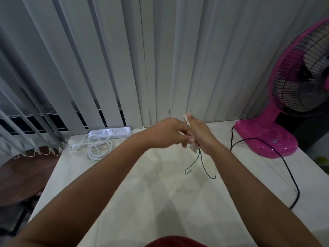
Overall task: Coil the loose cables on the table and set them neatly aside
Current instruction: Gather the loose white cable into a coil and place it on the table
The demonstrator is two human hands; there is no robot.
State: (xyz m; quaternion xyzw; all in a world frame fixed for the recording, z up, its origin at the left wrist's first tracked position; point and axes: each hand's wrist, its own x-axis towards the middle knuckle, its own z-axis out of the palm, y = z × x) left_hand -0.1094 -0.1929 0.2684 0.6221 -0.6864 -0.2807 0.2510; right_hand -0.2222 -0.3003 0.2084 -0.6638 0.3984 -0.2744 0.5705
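Pale table (160, 202), left hand (167, 132) and right hand (201, 136) both gripping white cable bundle (193, 147), dark tie (199, 163) dangling.

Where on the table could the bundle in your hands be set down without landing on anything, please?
The broad middle of the table, between the white power strip with its coiled cord at the back left and the fan's black cable on the right, is bare. The back right is crowded by the pink fan.
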